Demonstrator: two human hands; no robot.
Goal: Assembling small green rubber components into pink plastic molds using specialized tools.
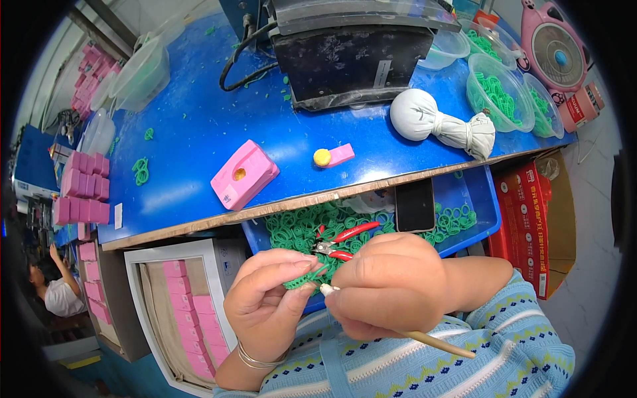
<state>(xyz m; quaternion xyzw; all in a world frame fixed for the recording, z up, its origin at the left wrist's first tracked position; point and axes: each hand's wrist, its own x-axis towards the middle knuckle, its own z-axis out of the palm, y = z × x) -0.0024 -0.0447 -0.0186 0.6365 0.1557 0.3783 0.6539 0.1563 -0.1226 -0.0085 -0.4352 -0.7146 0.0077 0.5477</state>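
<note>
My left hand (265, 295) pinches a green openwork ring piece (297, 282) between thumb and fingers, over my lap. Closed around a thin wooden stick (441, 343), my right hand (391, 285) brings the stick's white tip up close beside the piece; whether they touch I cannot tell. Just beyond the hands, red-handled cutters (356, 232) lie on many loose green rings (292, 225) in a blue tray (492, 211) below the table edge. A dark phone (415, 207) rests in the tray too. My fingers hide part of the ring piece.
On the blue table (186, 132) are a pink mould block (244, 174), a small pink piece with a yellow end (340, 154), a tied white pouch (415, 116) and a black machine (352, 66). Bowls of green rings (497, 99) stand right, above a red box (521, 229). Another person (63, 298) sits far left.
</note>
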